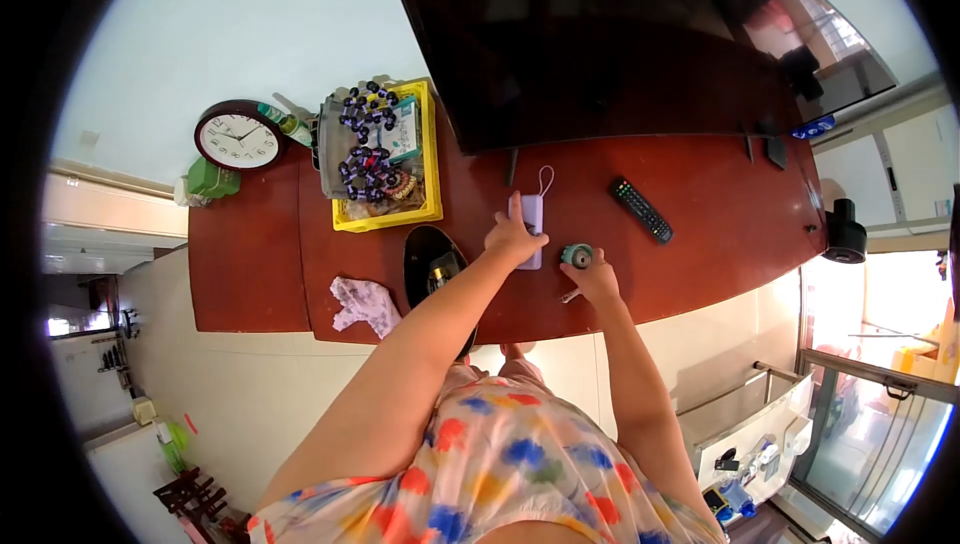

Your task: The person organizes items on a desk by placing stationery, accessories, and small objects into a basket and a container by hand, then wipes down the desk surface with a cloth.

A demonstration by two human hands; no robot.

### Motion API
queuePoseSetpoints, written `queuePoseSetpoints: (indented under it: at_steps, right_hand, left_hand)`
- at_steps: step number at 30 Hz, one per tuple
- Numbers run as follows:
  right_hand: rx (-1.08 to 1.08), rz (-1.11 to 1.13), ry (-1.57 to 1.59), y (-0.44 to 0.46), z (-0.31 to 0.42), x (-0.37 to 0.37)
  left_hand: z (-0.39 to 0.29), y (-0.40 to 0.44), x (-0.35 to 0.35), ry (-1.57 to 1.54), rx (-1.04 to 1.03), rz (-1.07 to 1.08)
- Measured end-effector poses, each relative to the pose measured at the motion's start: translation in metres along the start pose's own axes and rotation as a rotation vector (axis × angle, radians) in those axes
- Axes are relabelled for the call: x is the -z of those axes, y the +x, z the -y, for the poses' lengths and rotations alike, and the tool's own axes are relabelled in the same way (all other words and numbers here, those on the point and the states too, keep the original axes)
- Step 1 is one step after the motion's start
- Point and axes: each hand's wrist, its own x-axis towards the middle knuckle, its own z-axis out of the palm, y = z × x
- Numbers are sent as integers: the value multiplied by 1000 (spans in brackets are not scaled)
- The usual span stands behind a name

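Note:
My left hand (513, 237) is closed across a lavender power bank (533, 216) with a wrist loop, lying flat on the reddish-brown table (590, 314). To its right, my right hand (597, 277) grips a small round green thing (577, 256) with a pale ring and dark centre. Its exact kind is unclear. A short, thin silvery piece (570, 296) shows just below that hand. Left of my left forearm sits a dark oval tray (418, 254) with a gold-and-black item in it, partly covered by the arm.
A black remote control (641, 210) lies right of my hands. Behind stands a large television (620, 54). At the left are a yellow basket (438, 169) with dark beaded things, a round clock (240, 137), a green box (212, 179) and a crumpled patterned cloth (364, 306) near the front edge.

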Motion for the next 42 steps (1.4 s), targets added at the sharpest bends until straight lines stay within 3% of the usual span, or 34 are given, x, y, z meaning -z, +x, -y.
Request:
queuePoseSetpoints:
  at_steps: [3, 6, 10, 12, 17, 26, 29, 33, 40, 42]
  right_hand:
    - [149, -107, 208, -10, -11, -6]
    - [74, 60, 572, -22, -3, 0]
    - [-11, 211, 776, -58, 34, 14]
    - [0, 274, 827, -69, 46, 4]
    - [87, 398, 861, -93, 89, -34]
    - [88, 353, 700, -102, 115, -64]
    - [274, 242, 574, -92, 98, -83]
    - [300, 226, 143, -115, 141, -57]
    - [352, 317, -197, -109, 166, -65]
    - [360, 334, -349, -111, 175, -77]
  left_hand:
    - [-4, -31, 26, -67, -111, -11]
    - [13, -65, 49, -275, -247, -106]
    - [70, -97, 69, -451, -394, -377]
    - [107, -101, 67, -414, -390, -476]
    - [149, -99, 49, -458, -303, -449]
    - [165, -84, 41, -453, -311, -426]
    - [171, -81, 45, -482, -349, -465]
    - [176, -91, 70, -476, -334, -415]
    - [200, -90, 80, -942, -355, -478]
    - [208, -99, 82, -1054, -368, -340]
